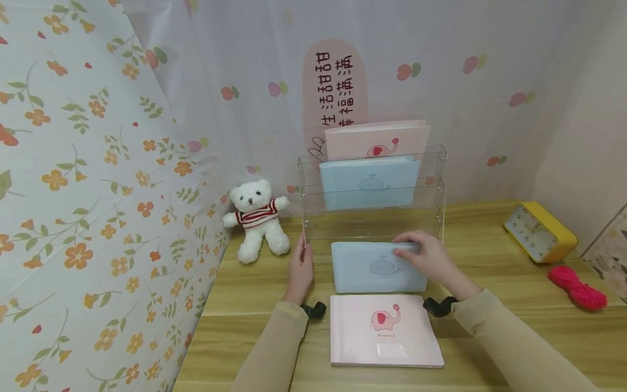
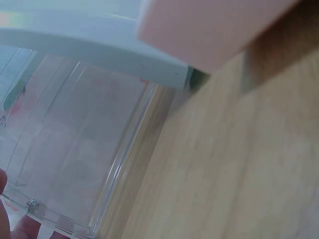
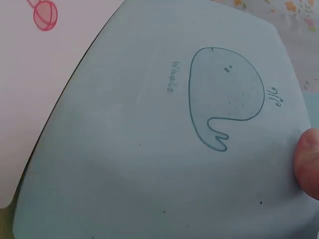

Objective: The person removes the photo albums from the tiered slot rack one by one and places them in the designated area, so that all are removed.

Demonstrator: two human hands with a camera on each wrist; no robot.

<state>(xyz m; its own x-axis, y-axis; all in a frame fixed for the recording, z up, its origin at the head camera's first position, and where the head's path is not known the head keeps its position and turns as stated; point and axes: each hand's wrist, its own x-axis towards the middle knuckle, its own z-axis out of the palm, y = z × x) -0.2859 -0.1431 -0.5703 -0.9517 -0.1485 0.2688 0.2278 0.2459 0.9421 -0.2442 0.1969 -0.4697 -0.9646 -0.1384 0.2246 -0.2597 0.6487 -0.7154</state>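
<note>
My R hand (image 1: 433, 258) pinches a blue whale bklet (image 1: 374, 269) by its upper R corner, thumb on the front cover, fingers at the top edge & behind. It's upright, whale side twd me, just in front of the lower part of a clear rack (image 1: 372, 222); can't tell if its bottom edge touches the bench (image 1: 490, 261). My L hand (image 1: 300, 277) is clamped on the rack's L side panel, low down.

Rack stands nr the bench's bk edge, abt mid. Its top tier has an upright pink bklet (image 1: 357, 142) w/ elephant; the tier below has a second blue bklet (image 1: 369, 185), partly covering the pink one.

A flat elephant bklet (image 1: 384, 332), also pink, lies cover up on the bench, twd the front edge from the one I'm holding. White teddy (image 1: 259, 215) in a striped top is at the bk L corner, L of the rack. Yellow clock (image 1: 541, 231) nr the bk R corner, w/ hot-pink yarn (image 1: 578, 288) just in front of it, nr the R edge. Floral cloth (image 1: 98, 207) hangs along the L edge.
</note>
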